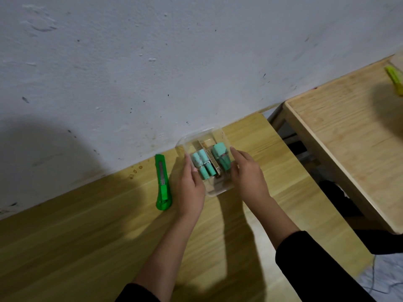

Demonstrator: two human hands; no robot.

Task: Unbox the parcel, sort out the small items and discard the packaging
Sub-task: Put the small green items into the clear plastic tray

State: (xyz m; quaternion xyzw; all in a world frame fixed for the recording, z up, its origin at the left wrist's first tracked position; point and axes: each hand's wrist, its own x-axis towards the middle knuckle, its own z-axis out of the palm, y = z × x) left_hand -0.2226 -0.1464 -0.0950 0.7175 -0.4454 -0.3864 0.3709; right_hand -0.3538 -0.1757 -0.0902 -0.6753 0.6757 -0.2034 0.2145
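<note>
A clear plastic tray (pixel 197 137) rests on the wooden table (pixel 87 225) near the wall. Inside it lie several small teal tubes (pixel 201 163), a slim brown-and-gold box (pixel 211 159) and a teal-green capped item (pixel 221 156). My left hand (pixel 190 186) presses against the tray's left side and my right hand (pixel 247 177) against its right side, so both hands hold the tray between them. The tray's near end is partly hidden by my fingers.
A green utility knife (pixel 163 184) lies on the table just left of my left hand. A second wooden table (pixel 340 131) stands to the right across a gap, with a yellow-green object (pixel 394 80) at its far edge. A white wall runs behind.
</note>
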